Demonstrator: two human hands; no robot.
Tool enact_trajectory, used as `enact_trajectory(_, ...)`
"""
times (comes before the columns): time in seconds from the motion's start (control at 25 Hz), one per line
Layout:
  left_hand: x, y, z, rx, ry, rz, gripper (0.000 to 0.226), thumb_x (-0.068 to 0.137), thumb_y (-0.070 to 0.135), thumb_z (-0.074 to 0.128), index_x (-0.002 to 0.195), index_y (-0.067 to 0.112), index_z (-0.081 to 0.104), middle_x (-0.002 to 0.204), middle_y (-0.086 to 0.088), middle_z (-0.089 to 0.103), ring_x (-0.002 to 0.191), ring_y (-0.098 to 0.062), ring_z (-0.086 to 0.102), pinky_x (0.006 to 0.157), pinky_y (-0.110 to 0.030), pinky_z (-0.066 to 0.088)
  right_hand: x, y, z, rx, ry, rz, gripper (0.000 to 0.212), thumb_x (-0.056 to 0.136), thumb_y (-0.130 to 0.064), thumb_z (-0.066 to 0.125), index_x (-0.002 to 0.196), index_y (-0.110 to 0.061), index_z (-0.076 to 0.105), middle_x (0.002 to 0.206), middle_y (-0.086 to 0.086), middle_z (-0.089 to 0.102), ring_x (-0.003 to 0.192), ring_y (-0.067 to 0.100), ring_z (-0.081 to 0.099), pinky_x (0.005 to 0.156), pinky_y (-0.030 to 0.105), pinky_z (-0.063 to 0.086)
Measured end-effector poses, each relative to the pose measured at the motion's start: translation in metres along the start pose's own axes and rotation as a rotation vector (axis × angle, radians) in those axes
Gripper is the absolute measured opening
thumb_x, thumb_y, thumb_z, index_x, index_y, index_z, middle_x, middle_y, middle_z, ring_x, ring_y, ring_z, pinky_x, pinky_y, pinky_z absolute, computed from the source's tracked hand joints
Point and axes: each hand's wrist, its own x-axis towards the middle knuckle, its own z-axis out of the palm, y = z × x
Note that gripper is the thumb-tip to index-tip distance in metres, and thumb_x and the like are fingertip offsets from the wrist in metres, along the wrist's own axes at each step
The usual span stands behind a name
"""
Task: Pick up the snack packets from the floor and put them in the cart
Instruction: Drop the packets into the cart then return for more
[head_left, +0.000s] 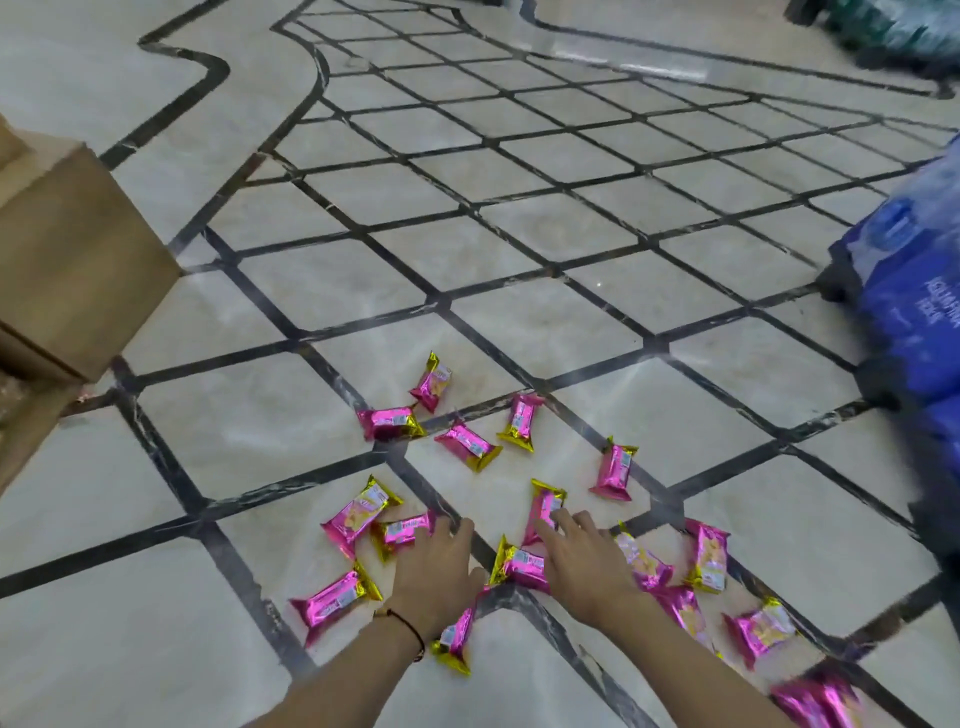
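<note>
Several pink-and-gold snack packets lie scattered on the marble floor (519, 260) in the lower middle of the head view. My left hand (434, 566) reaches down with fingers spread, its fingertips touching a packet (402, 532). My right hand (582, 556) lies flat, fingers straight, over a packet (543, 506) and beside another packet (519, 564). Neither hand holds anything. More packets sit further out, such as one (467, 444) ahead and one (761, 626) to the right. No cart is in view.
A brown cardboard box (78, 260) stands at the left edge. A blue plastic-wrapped pack (909, 312) sits at the right edge. Dark green wrapped goods (883, 31) are at the top right. Open tiled floor stretches ahead.
</note>
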Motion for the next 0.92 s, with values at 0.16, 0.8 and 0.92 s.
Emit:
enact_trajectory(0.16,0.034,-0.018,0.116,0.045,-0.085,-0.030,0.061,0.097,0.055,0.043,0.147,0.023,0.030,0.144,-0.007,0.036,0.123,-0.033,0.044,0.090,-0.043,0.048,0.052,0.002,0.107,0.012,-0.037,-0.004,0.068,0.092,-0.025,0.050,0.154,-0.029,0.022,0.152,0.006,0.034,0.137,0.031,0.031,0.102,0.047,0.039)
enact_trajectory(0.8,0.121,-0.032,0.301,0.100,-0.175,-0.074,0.054,0.100,0.028,0.038,0.150,0.012,0.021,0.162,-0.024,0.001,0.121,-0.039,0.051,0.093,-0.039,0.046,0.167,0.008,0.291,-0.160,-0.097,0.003,0.079,0.069,-0.022,0.079,0.139,-0.031,0.042,0.124,0.020,0.055,0.108,0.043,0.050,0.085,0.052,0.045)
enact_trajectory(0.92,0.118,-0.027,0.294,0.057,-0.184,-0.099,0.054,0.097,0.015,0.042,0.148,0.011,0.025,0.162,-0.023,-0.004,0.115,-0.040,0.056,0.090,-0.040,0.048,0.161,0.008,0.280,-0.154,-0.111,-0.010,0.080,0.064,-0.022,0.083,0.136,-0.030,0.047,0.116,0.019,0.058,0.105,0.042,0.052,0.083,0.052,0.048)
